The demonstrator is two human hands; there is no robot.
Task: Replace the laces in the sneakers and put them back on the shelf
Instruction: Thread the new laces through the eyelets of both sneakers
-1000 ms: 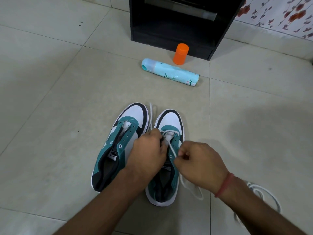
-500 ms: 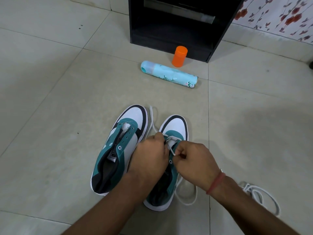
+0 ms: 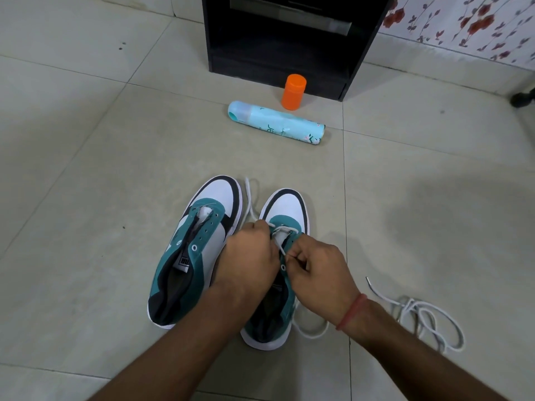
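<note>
- Head view: I am looking down at a tiled floor [image 3: 86,169] where two teal, white and black sneakers are standing side by side, toes pointing away from me.
- The left sneaker [image 3: 191,250] is standing unlaced, its eyelets bare and its tongue showing.
- The right sneaker [image 3: 285,209] is sitting just beside it, with a white lace [image 3: 282,228] crossing its lowest eyelets near the toe.
- The left hand [image 3: 249,256] is resting over the inner side of the right sneaker, fingers curled at the eyelet row; I cannot tell whether it is gripping the shoe's edge or the lace.
- The right hand [image 3: 318,270] is pinching a strand of that lace between thumb and fingertips, just above an eyelet on the shoe's right flap.
- One end of the lace is trailing forward on the floor between the two toes; a loop of it is lying beside the right sneaker's heel.
- A second white lace [image 3: 428,319] is lying loose in coils on the floor, to the right of my right wrist.
- A black shelf unit [image 3: 289,39] is standing at the far end, well apart from the sneakers.
- An orange bottle [image 3: 293,92] is standing upright in front of the shelf unit, and a pale blue spray can [image 3: 276,123] is lying on its side just in front of it.
</note>
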